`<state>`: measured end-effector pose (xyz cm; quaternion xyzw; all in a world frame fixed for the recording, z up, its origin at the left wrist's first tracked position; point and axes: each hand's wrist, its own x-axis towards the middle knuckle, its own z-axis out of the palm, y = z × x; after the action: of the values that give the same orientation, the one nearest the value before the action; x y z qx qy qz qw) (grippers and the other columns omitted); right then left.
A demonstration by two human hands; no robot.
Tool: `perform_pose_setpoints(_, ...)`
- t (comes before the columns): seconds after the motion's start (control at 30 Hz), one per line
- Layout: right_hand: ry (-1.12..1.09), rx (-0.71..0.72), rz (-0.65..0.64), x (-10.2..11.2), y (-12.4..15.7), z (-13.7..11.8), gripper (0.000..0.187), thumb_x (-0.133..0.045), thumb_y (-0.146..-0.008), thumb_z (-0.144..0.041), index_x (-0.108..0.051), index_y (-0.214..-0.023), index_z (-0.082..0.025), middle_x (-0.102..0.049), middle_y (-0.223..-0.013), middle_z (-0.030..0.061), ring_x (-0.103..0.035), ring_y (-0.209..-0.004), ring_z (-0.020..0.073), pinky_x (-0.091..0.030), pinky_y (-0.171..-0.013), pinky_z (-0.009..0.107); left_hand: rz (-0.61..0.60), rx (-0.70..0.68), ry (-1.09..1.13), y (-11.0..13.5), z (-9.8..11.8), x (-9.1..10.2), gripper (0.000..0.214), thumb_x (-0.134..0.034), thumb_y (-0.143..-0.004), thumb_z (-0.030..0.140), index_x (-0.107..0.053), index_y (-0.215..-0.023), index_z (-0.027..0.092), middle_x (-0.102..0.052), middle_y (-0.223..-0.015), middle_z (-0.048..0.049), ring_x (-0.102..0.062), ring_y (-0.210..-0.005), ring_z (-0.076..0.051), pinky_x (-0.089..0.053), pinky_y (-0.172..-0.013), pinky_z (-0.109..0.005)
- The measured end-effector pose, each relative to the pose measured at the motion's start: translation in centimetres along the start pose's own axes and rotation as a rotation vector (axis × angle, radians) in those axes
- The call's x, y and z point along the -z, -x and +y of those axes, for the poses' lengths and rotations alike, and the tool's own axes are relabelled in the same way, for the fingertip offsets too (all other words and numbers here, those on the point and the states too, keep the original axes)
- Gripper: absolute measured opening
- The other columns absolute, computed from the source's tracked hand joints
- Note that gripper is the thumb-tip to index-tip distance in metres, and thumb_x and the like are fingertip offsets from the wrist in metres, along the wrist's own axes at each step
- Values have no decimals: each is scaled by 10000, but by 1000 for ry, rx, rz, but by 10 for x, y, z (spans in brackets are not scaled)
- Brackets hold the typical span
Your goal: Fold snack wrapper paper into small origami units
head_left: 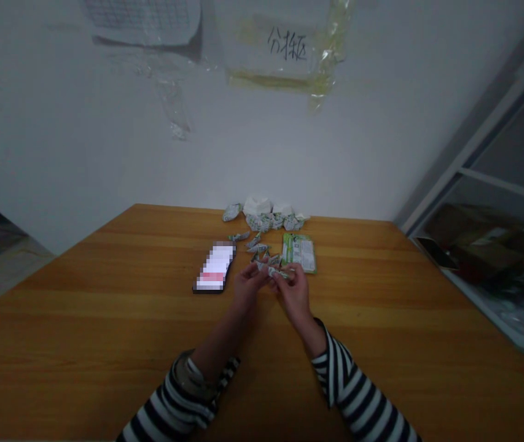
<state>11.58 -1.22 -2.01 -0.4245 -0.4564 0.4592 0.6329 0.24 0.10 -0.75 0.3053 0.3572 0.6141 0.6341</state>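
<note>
Between my fingertips is a narrow, twisted piece of green-and-white printed wrapper [273, 271]. My left hand [247, 286] pinches its left end, and my right hand [295, 293] pinches it toward the right; both hands are closed. Just beyond my fingers lie several similar twisted wrapper pieces [258, 248], partly hidden by the hands. A flat green-and-white printed packet [300, 253] rests on the table behind my right hand. Whether the held piece contains anything cannot be made out.
A phone [215, 267] with a lit, blurred screen lies left of my hands on the wooden table [372, 344]. Crumpled printed wrappers [259, 221] and white tissue [257, 205] sit against the wall. Cardboard boxes [483, 245] stand on a shelf at the right.
</note>
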Motion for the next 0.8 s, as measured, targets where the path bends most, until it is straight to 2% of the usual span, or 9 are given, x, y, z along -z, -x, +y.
perform_pose_setpoints(0.1, -26, 0, 12, 0, 1, 0, 341, -704, -748, -377, -456, -947, -253, -668, -677, -43, -580, -457, 120, -464, -442, 211, 29, 45, 49, 1, -3, 1, 424, -855, -561, 221, -698, -947, 142, -744, -800, -43, -689, -701, -156, -546, -697, -270)
perform_pose_setpoints(0.3, 58, 57, 11, 4, -2, 2, 253, -645, -794, -326, -471, -958, -246, -653, -679, -44, -561, -459, 113, -453, -445, 208, -24, 144, 71, -1, -5, 4, 364, -831, -599, 215, -706, -930, 127, -734, -832, -74, -691, -741, -169, -552, -708, -272)
perform_pose_setpoints(0.53, 81, 23, -152, 1, -2, 6, 321, -655, -796, -325, -486, -1055, -240, -656, -697, -33, -572, -480, 118, -445, -427, 201, 128, 19, -15, -3, -8, 12, 335, -850, -569, 321, -711, -783, 103, -689, -656, -26, -620, -554, -112, -501, -571, -221)
perform_pose_setpoints(0.6, 58, 28, -142, 2, -3, 8, 312, -660, -798, -325, -497, -1050, -241, -660, -700, -33, -576, -491, 115, -446, -437, 199, 90, 23, -53, -4, -5, 12, 358, -856, -561, 342, -719, -785, 100, -698, -671, -36, -635, -581, -126, -513, -608, -237)
perform_pose_setpoints(0.7, -44, 0, -126, 8, -7, 10, 344, -696, -773, -337, -504, -1041, -242, -673, -714, -30, -585, -504, 112, -445, -447, 197, -32, 51, -102, -8, 0, 13, 415, -835, -588, 412, -725, -836, 99, -723, -744, -78, -674, -678, -177, -536, -706, -298)
perform_pose_setpoints(0.8, -90, -47, -233, 11, -10, 11, 379, -725, -750, -363, -530, -1050, -238, -669, -680, -32, -597, -515, 119, -452, -455, 203, -58, 11, -163, -12, 1, 17, 429, -798, -625, 468, -724, -834, 100, -720, -727, -82, -663, -639, -176, -537, -673, -302)
